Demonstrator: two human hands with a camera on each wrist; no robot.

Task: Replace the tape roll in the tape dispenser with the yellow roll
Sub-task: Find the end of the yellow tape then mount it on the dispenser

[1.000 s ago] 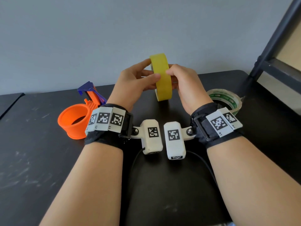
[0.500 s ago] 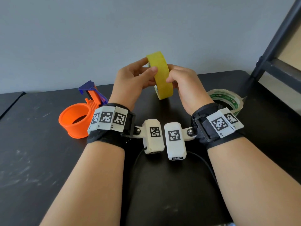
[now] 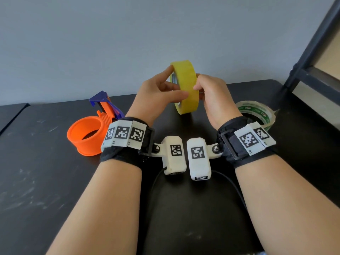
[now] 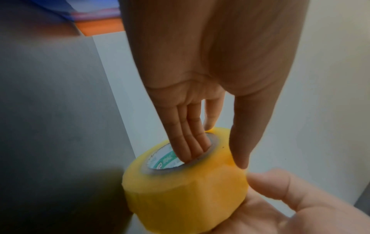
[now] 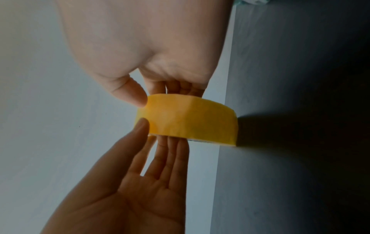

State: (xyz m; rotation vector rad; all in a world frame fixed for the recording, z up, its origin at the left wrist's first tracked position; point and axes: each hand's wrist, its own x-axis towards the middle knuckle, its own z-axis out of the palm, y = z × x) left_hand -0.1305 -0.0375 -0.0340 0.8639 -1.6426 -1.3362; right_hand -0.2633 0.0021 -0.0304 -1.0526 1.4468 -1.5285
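I hold the yellow tape roll (image 3: 186,89) on edge above the black table (image 3: 46,181), between both hands. My left hand (image 3: 173,87) has its fingers (image 4: 192,142) in the roll's core and its thumb on the outer band. My right hand (image 3: 202,89) pinches the other side, thumb (image 5: 136,96) on the band (image 5: 190,123) and fingers behind the far face. The orange tape dispenser (image 3: 86,137) with a blue cutter end (image 3: 100,100) lies at the left. Its ring holds no roll.
A clear tape roll with a green-printed core (image 3: 257,113) lies flat on the table at the right, just behind my right wrist. A dark metal frame (image 3: 311,52) rises at the far right. A grey wall stands behind the table.
The yellow roll has risen a little and its top has tipped to the left, so its core side now shows. Both hands kept their hold and shifted slightly with it.
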